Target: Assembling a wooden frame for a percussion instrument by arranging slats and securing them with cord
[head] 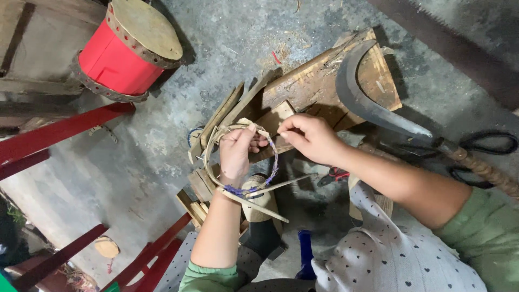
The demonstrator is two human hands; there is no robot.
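Head view. The work in hand appears to be the binding of a bamboo strip hoop (213, 157) with a purple cord (274, 162); the step looks partly done, since cord wraps show only along the near and right arc of the hoop.

The hoop sits at scene centre, above the floor (135, 162), looped around the left wrist. The left hand (236, 148) is closed, its fingers curled around the far part of the hoop and pinching the strip ends there. The right hand (311, 138) is also closed, fingertips pressed together just right of the left hand, at the far end of the cord; whether it pinches the cord or a thin strip cannot be told.

As a judgement, the next move calls for a firm hold with the left hand while the right hand draws the binding tight.

A loose strip end (265, 208) projects toward the near right. A curved blade (367, 103) lies on wooden blocks (303, 86) at far right. A red drum (127, 51) stands at far left.
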